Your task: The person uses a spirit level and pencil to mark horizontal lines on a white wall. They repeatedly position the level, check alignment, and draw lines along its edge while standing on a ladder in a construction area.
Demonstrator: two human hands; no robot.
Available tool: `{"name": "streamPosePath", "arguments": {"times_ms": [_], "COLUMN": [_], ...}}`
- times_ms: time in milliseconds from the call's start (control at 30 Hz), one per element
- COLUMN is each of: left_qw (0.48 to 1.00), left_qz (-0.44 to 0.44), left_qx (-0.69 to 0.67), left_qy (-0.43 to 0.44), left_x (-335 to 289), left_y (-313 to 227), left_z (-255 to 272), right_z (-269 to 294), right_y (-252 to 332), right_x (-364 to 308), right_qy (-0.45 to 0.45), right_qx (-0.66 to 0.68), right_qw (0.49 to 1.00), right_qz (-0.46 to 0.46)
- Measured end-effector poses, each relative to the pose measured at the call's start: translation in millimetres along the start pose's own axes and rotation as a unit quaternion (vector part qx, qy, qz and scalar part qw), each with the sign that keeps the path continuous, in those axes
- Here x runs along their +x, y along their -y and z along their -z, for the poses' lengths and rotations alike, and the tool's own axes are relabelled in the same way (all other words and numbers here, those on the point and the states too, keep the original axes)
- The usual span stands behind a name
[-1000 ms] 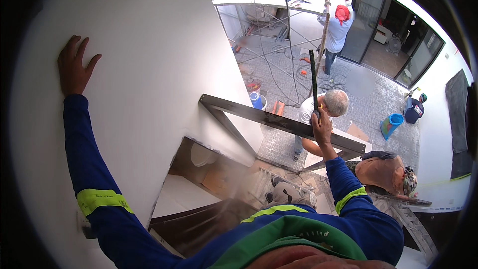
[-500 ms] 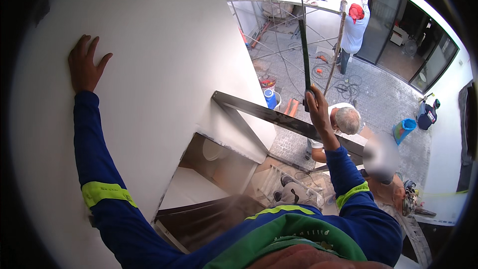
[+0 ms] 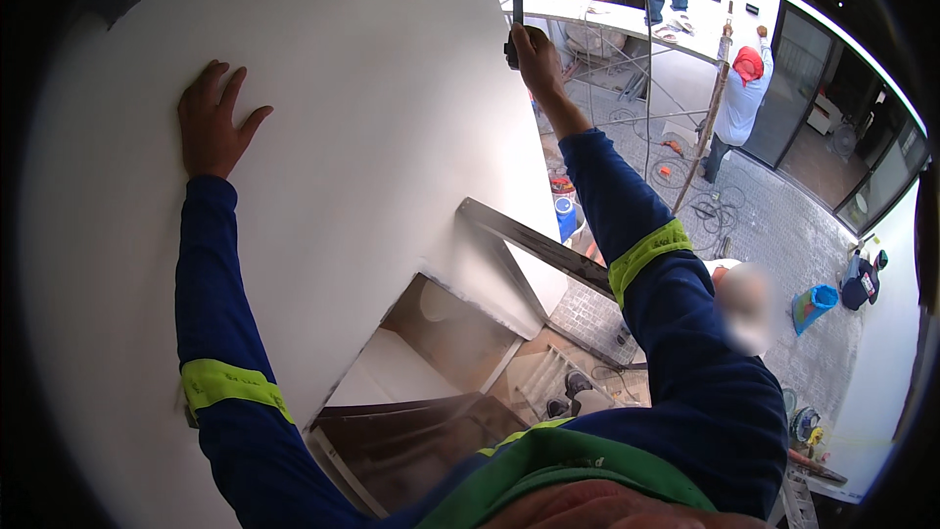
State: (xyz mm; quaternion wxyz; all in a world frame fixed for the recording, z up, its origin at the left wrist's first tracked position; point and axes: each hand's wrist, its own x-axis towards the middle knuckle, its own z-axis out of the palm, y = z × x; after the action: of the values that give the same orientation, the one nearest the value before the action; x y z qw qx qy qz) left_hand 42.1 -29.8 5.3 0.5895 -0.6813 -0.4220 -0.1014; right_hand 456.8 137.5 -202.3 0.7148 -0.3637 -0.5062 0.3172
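Note:
My left hand lies against the white wall with its fingers spread, holding nothing. Higher up, beside the wall's right edge, my right hand is closed round what looks like a tape measure. Its dark case shows at the fingers, and a narrow dark blade runs straight up from it past the top of the view. Where the blade ends is hidden. A dark metal beam slants out from the wall below my right hand, and my right sleeve covers its far part.
Below is an opening in the wall and a ladder. People stand below on the right, one in a red head covering, another on a scaffold plank. Cables and a blue bag lie on the paving.
My right hand has risen and moved left to the wall's edge, carrying the tape measure. The view has shifted, so the scene sits further right and lower. My left hand stays on the wall.

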Motion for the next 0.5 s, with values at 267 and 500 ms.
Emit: {"name": "streamPosePath", "arguments": {"times_ms": [267,500], "left_qw": [0.999,0.997], "left_qz": [0.003,0.011], "left_qx": [0.035,0.068], "left_qy": [0.016,0.044], "left_x": [-1,-2], "left_y": [1,3], "left_z": [-4,-8], "right_z": [-37,-44], "right_y": [-38,-49], "right_x": [21,-36], "right_qy": [0.023,0.001], "right_qx": [-0.058,0.013], "right_qw": [0.998,0.999], "right_qz": [-0.015,-0.033]}}
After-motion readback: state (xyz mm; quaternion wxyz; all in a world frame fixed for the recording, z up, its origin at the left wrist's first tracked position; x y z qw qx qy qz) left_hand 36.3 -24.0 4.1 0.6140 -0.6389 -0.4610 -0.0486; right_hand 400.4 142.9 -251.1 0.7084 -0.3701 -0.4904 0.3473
